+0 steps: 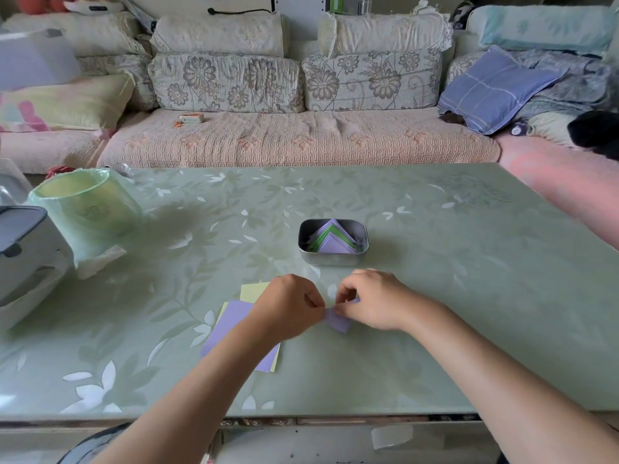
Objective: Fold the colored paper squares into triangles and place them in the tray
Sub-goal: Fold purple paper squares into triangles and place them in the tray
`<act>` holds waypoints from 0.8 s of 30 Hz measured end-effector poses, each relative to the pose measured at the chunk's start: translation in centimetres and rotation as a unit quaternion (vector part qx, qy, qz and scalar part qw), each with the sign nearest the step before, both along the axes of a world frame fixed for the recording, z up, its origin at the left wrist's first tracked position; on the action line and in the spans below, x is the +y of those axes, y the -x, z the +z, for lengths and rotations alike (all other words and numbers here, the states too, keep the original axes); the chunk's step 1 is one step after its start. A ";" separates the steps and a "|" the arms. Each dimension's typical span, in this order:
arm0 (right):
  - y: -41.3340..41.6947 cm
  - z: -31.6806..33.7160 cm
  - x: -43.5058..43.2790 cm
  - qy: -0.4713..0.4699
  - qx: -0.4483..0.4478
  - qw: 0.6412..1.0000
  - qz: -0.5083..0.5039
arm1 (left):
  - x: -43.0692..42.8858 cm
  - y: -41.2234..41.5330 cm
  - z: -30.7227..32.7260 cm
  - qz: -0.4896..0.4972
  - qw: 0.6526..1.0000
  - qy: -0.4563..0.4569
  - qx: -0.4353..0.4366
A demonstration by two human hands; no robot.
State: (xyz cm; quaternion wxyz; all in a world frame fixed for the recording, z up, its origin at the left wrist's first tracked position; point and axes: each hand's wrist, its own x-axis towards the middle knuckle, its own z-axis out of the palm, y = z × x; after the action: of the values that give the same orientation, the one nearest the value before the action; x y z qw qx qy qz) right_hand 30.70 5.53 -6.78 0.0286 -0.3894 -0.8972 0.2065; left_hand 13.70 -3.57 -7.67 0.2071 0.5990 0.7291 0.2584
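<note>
Lilac paper point(336, 321) mid-fold, flat squares point(231, 324) beside — metal tray point(333, 261) holding triangles point(331, 241)

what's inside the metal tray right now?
Overlapping folded triangles, purple and green, tips pointing away from the camera, sit in the metal tray. Bare inner wall shows at its left. The tray floor and any pieces under the top purple one are covered.

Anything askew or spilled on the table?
Nothing spilled or damaged. The stack of squares is fanned, a yellow sheet poking out. Folded triangles sit inside the tray; left hand and right hand pinch the purple paper.
</note>
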 end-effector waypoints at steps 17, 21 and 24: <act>-0.3 -1.1 -0.3 -0.021 0.048 0.999 -0.010 | -0.5 -1.2 -1.7 -0.140 0.981 -0.104 0.079; -0.6 -1.1 -0.3 0.011 0.058 0.998 -0.008 | -0.9 -1.0 -1.6 -0.160 0.975 -0.108 0.107; -1.2 -0.7 -0.1 0.045 0.069 0.997 -0.010 | -1.4 -0.9 -1.3 -0.189 0.968 -0.103 0.132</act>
State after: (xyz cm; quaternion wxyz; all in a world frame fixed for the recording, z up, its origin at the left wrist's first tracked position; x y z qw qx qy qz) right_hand 31.89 5.46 -7.45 0.0751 -0.3837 -0.8791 0.2727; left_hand 14.63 -5.01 -8.99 0.0910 0.7729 0.5930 0.2066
